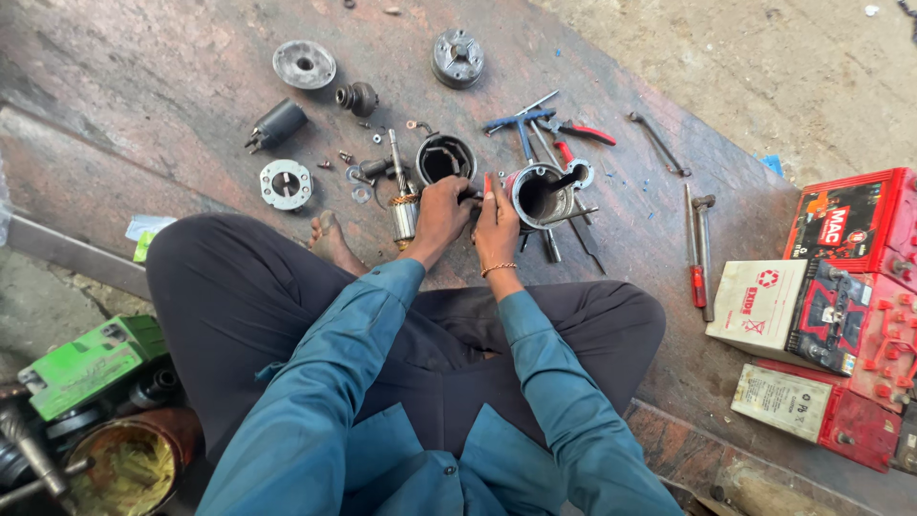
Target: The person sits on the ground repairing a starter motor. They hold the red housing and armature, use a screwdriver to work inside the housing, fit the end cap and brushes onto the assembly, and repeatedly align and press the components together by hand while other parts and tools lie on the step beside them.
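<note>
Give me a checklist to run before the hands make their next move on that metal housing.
1. Right hand steadying the cylindrical housing: ok, it rests against its side.
2. Left hand grip: cannot tell what the fingers hold.
3. Housing bore clear: not ok, a dark tool sticks into the opening.
4. Armature out of the way: ok, it lies left of the left hand.
5. Second round casing apart from the work: ok, behind the hands.
6. Red-handled screwdriver within reach: cannot tell.

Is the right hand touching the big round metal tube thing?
Touching. The head view shows the right hand with its fingers pressed against the side of the metal cylinder housing, no gap between them.
</note>
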A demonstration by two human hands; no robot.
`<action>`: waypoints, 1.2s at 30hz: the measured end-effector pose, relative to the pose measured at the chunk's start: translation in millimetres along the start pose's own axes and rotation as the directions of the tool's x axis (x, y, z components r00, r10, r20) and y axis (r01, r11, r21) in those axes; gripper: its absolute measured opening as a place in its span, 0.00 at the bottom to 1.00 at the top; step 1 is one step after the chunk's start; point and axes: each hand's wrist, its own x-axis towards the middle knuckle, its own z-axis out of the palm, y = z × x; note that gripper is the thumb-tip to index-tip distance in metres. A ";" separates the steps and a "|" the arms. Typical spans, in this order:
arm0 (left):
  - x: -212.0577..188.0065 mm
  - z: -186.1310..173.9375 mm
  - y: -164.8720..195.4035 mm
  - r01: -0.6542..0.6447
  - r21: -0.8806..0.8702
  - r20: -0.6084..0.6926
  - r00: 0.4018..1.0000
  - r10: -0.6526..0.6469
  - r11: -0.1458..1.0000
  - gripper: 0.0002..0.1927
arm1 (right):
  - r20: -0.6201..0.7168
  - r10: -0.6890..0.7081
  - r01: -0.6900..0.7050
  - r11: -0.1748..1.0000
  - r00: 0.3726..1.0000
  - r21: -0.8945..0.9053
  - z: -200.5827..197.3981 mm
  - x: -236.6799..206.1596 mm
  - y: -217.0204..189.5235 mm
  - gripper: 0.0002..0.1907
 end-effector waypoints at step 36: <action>1.3 0.2 0.1 -0.013 -0.011 -0.010 1.000 0.013 1.000 0.10 | -0.009 -0.278 0.278 0.960 0.961 0.040 -0.9 2.9 18.1 0.20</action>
